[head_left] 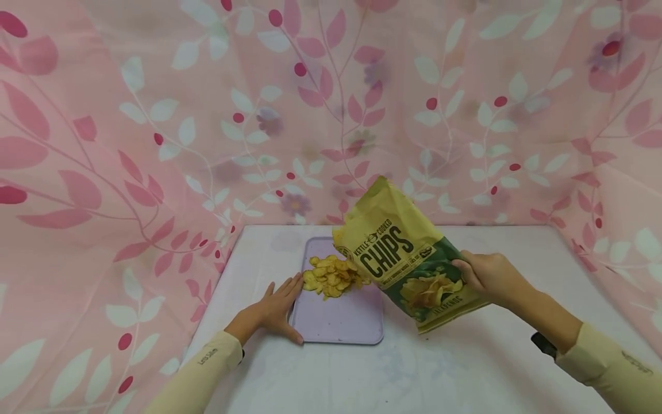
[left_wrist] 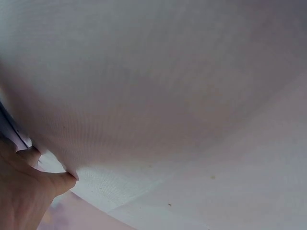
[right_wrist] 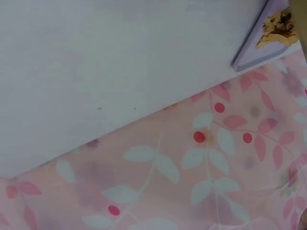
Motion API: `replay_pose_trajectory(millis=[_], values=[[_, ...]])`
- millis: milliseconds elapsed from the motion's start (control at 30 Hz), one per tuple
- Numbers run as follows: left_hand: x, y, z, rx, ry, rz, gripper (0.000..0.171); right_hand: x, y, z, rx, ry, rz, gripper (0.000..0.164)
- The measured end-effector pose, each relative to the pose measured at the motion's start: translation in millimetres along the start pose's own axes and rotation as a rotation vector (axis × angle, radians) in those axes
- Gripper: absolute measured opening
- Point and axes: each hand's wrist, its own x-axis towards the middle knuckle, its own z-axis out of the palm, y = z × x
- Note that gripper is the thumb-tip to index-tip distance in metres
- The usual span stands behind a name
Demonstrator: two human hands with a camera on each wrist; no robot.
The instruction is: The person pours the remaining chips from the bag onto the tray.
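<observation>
Yellow and green, the chip bag (head_left: 398,253) is tilted in the air beside and partly over the right side of a lilac tray (head_left: 341,325), its top end toward the tray and its printed front facing the head camera. The right hand (head_left: 488,279) grips the bag's right side near the bottom end, thumb on the front. A pile of chips (head_left: 331,276) lies on the tray, its right side meeting the bag's outline in the head view. The left hand (head_left: 275,310) rests at the tray's left edge, fingers straight and thumb spread toward the near corner. The tray lies flat on a white tabletop (head_left: 465,362), with small crumbs on both. Cream sleeves (head_left: 199,368) cover the forearms, and pink leaf-patterned cloth (head_left: 341,115) hangs behind.
</observation>
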Motion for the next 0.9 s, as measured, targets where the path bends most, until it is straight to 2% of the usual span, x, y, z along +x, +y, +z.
replay_pose_trajectory(millis=[100, 267, 367, 567, 900], values=[[-1.3, 1.1, -0.8, -0.006, 0.009, 0.000, 0.151, -7, 1, 4, 0.014, 0.077, -0.018, 0.050], [0.5, 2.5, 0.6, -0.013, 0.006, 0.012, 0.150, -16, 1, 9, 0.016, 0.138, -0.001, 0.051], [-0.1, 3.6, -0.3, -0.014, 0.000, 0.007, 0.150, -19, 1, 13, 0.022, 0.122, 0.026, 0.052], [0.4, 2.0, 1.9, -0.012, -0.004, 0.000, 0.151, -24, 4, 23, 0.007, 0.027, 0.010, 0.048], [2.9, -0.4, 2.7, -0.007, -0.017, -0.025, 0.153, -22, 5, 28, 0.029, 0.008, 0.023, 0.047]])
